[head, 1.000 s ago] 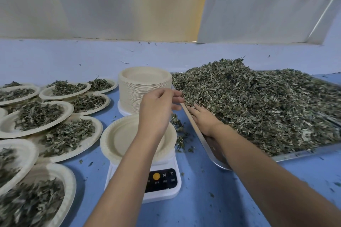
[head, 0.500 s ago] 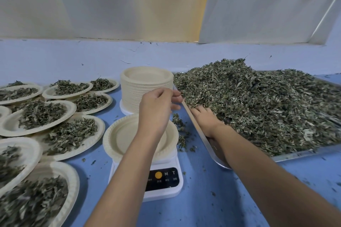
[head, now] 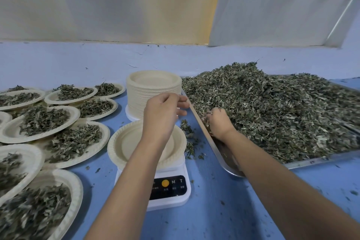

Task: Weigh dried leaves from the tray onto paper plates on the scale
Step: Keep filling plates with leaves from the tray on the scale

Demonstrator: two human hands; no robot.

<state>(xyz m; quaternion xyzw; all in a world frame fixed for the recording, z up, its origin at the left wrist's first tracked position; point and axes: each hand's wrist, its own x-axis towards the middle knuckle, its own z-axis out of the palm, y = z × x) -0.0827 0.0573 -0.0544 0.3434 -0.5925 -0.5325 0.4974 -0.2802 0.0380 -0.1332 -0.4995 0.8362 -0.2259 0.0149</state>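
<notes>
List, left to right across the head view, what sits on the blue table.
Leaf-filled beige paper plates → empty beige paper plate on the white digital scale → loose leaf scraps → right hand gripping dried green leaves → silver metal tray heaped with them.

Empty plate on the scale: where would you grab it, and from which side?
Pinch the fluted rim of the empty plate at its near-left edge, coming in from the left. The rim overhangs the scale there, so fingers probably fit beneath. The left hand hovers over the middle, the plate stack blocks the far side, and the tray of dried leaves crowds the right.
</notes>
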